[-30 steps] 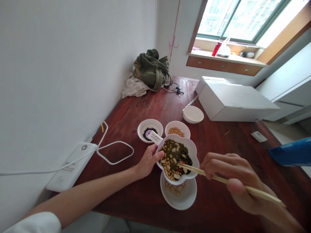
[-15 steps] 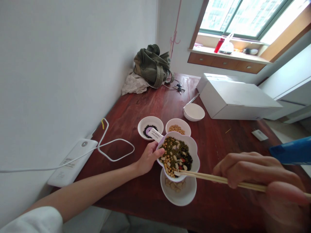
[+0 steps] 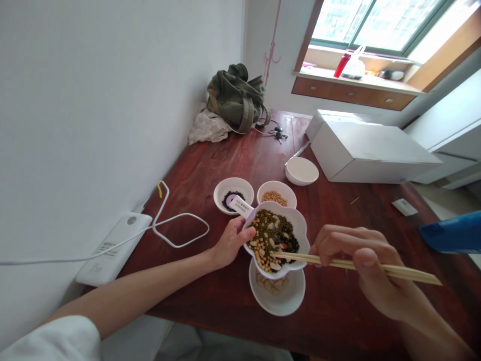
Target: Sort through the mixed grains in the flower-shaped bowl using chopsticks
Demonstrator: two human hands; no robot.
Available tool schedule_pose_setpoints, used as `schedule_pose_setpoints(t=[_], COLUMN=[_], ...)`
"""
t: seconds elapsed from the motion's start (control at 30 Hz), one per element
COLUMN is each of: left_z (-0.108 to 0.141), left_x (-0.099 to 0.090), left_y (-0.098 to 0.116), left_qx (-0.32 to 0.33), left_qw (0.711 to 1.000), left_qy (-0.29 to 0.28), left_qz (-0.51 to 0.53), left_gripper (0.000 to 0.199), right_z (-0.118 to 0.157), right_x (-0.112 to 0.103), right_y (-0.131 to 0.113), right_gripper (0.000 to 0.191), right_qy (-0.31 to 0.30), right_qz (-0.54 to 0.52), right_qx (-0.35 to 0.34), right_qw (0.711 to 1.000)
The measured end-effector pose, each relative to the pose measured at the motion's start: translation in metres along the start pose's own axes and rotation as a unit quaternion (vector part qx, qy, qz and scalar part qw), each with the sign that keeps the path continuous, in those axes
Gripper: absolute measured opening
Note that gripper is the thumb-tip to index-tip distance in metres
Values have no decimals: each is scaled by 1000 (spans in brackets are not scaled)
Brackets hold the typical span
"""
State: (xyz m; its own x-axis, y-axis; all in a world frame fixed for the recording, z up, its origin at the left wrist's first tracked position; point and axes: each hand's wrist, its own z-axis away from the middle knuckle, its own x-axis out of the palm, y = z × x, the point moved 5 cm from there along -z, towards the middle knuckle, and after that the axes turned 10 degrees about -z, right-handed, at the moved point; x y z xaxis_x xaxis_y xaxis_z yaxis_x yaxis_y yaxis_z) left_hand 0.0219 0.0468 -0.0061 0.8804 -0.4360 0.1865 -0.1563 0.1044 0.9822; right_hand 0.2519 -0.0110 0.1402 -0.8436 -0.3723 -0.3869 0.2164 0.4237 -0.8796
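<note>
My left hand (image 3: 231,241) grips a flower-shaped bowl (image 3: 301,230) by its left side, thumb over the rim near the labelled handle. Inside it are mixed green, black and yellow beans with pale flat pieces and a bit of red. My right hand (image 3: 363,263) is closed on a pair of wooden chopsticks (image 3: 338,262), whose tips are among the beans at the bowl's lower part. Partly under this bowl is a white bowl (image 3: 280,306) with pale pieces. Just behind stand a bowl of black beans (image 3: 225,185) and a bowl of yellow beans (image 3: 276,186).
A white bowl (image 3: 301,171) stands farther back beside a large white box (image 3: 376,150). A green bag (image 3: 236,98) and keys (image 3: 278,133) lie at the back. White power strip (image 3: 114,250) and cable are left; a blue object (image 3: 451,233) is right.
My right hand has moved left, closer to the flower-shaped bowl, and more of the chopsticks' rear ends now shows. Their tips remain in the beans. My left hand still holds the bowl.
</note>
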Motion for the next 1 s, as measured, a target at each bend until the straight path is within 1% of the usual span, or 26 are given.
schedule_pose_setpoints(t=[0.1,0.17,0.27,0.37,0.47,0.53,0.63,0.7,0.8,0.87,1.0], left_z=[0,0,1,1,0,0,0,0,1,1,1], left_x=[1,1,0,-1,-1,0,0,0,0,0,0], left_y=[2,3,3,1,1,0,1,1,1,1,0], left_qx=[2,0,3,4,5,7,9,10,4,1,6], left_qw=[1000,1000,1000,1000,1000,1000,1000,1000,1000,1000,1000], left_qy=[1,5,8,6,6,6,4,5,8,9,8], left_qz=[0,-1,0,3,4,4,5,7,7,6,8], left_gripper=[63,62,61,60,60,61,61,61,61,60,59], right_z=[-1,1,8,17,21,18,10,6,4,5,6], right_x=[1,-2,-10,-15,-16,-15,-10,-9,-11,-11,-11], right_y=[1,2,0,-5,-10,-12,-14,-12,-2,5,12], right_gripper=[54,53,62,73,82,83,79,78,84,88,88], right_qy=[-3,11,46,51,54,47,8,4,12,7,-13], right_qz=[-7,-15,-56,-114,-143,-143,-122,-111,-102,-103,-102], right_qx=[-10,-9,-8,22,59,58,27,14,29,43,58], right_qw=[1000,1000,997,992,987,987,992,994,994,994,993])
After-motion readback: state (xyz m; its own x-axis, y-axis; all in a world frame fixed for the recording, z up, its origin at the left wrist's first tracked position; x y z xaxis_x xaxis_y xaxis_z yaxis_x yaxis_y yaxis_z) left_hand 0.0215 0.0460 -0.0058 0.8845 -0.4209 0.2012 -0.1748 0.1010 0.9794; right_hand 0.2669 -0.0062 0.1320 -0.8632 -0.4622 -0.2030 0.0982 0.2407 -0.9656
